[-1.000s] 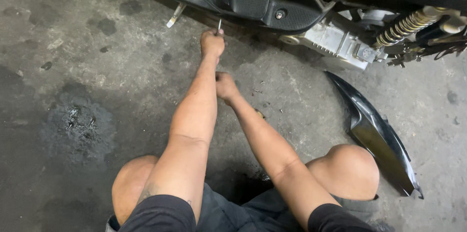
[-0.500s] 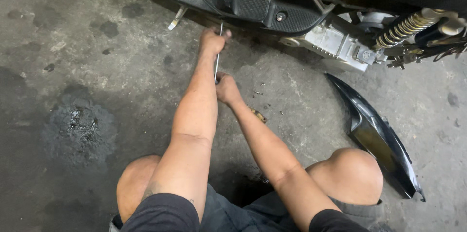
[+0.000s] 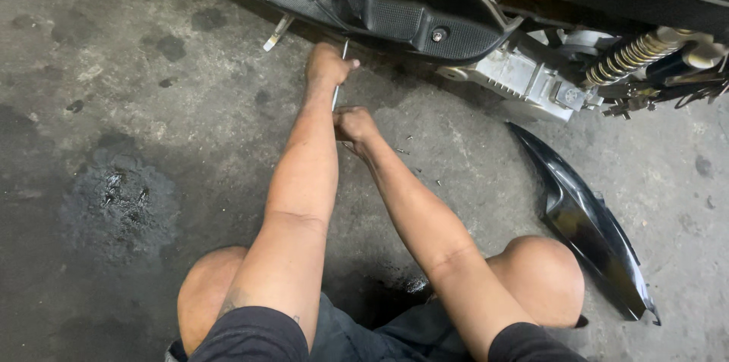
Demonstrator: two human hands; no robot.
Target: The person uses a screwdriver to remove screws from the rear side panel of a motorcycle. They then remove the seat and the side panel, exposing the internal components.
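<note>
A long thin metal tool shaft (image 3: 341,73) runs from my right hand up toward the dark underside panel (image 3: 395,9) of a scooter. My left hand (image 3: 326,66) is closed around the shaft's upper part, just below the panel's edge. My right hand (image 3: 353,124) grips the tool's lower end, nearer to me; the handle is hidden inside the fist. Both arms stretch forward over the concrete floor, and my knees frame the bottom of the view.
A detached glossy black body panel (image 3: 588,225) lies on the floor at right. The engine casing (image 3: 524,81) and a coil spring shock (image 3: 634,55) show at upper right. A side stand (image 3: 277,32) touches the floor at left. Small screws (image 3: 414,161) and an oil stain (image 3: 121,195) mark the concrete.
My left hand moved from the tool's tip down onto its shaft, and the long shaft came into view between both hands. The right hand stayed low on the tool.
</note>
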